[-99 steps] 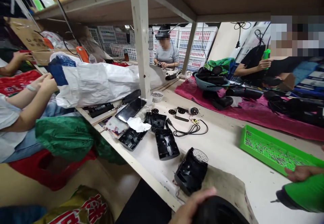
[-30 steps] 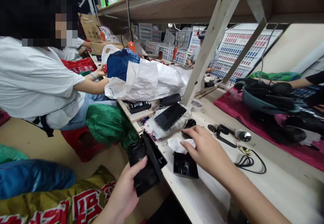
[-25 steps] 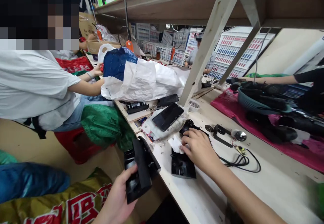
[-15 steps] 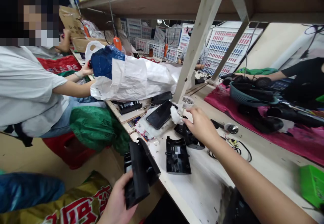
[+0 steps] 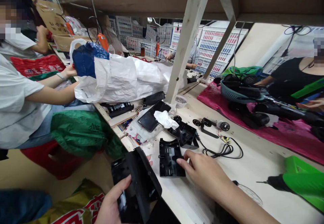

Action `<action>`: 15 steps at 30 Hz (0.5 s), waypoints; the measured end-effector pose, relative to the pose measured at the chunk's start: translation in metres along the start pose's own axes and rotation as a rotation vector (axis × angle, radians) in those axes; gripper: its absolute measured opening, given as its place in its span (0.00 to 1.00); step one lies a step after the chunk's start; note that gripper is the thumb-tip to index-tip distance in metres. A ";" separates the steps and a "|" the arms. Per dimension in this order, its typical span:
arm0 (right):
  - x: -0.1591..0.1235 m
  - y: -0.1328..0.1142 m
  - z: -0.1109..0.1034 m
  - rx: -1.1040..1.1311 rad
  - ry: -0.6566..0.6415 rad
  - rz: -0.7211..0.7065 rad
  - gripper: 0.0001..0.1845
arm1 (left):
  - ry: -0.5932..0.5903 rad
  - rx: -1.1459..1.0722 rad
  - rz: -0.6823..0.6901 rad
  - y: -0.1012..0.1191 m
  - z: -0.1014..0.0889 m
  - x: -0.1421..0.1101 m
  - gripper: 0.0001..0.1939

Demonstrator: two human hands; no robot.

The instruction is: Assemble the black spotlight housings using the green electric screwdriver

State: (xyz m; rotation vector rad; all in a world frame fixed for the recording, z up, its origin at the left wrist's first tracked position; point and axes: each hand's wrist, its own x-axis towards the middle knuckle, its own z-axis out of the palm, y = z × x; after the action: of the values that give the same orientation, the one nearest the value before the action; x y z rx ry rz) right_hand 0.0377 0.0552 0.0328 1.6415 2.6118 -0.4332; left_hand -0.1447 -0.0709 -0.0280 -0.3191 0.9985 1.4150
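My left hand (image 5: 113, 200) grips a black plastic housing (image 5: 138, 187) off the table's near edge, with the fingers on its underside. My right hand (image 5: 199, 175) lies on the table, its spread fingertips at the edge of an open black casing half (image 5: 168, 159). Behind that half sits another black casing part (image 5: 183, 135). A crumpled white tissue (image 5: 164, 119) lies beside a dark glass-faced slab (image 5: 149, 116), possibly a phone, on a plastic sheet. Black cable (image 5: 220, 153) runs to a small circuit board (image 5: 224, 139).
Round black speaker parts (image 5: 207, 123) lie beyond the cable. A white woven sack (image 5: 118, 80) fills the shelf behind. To the right are a green power tool (image 5: 301, 187), and a pink cloth (image 5: 227, 105) with a teal basket (image 5: 229, 94). Co-workers sit on both sides.
My right hand has moved from beside the tissue toward me, down to the casing half. My left hand, still holding the housing, has shifted slightly lower.
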 end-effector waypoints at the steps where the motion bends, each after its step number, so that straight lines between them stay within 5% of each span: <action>1: 0.006 0.000 -0.003 -0.019 0.034 0.005 0.16 | -0.032 -0.004 0.006 0.000 0.004 -0.004 0.17; 8: 0.081 0.037 -0.012 -0.085 0.273 0.102 0.12 | -0.102 0.052 0.099 -0.003 0.020 -0.019 0.17; 15: 0.077 0.051 -0.025 -0.029 0.593 0.049 0.08 | -0.091 0.014 0.064 -0.003 0.021 -0.017 0.14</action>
State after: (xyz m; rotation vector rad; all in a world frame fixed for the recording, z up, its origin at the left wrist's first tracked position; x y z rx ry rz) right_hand 0.0517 0.1501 0.0329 2.0761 2.9241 0.1223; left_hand -0.1314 -0.0675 -0.0046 -0.2122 0.9508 1.4668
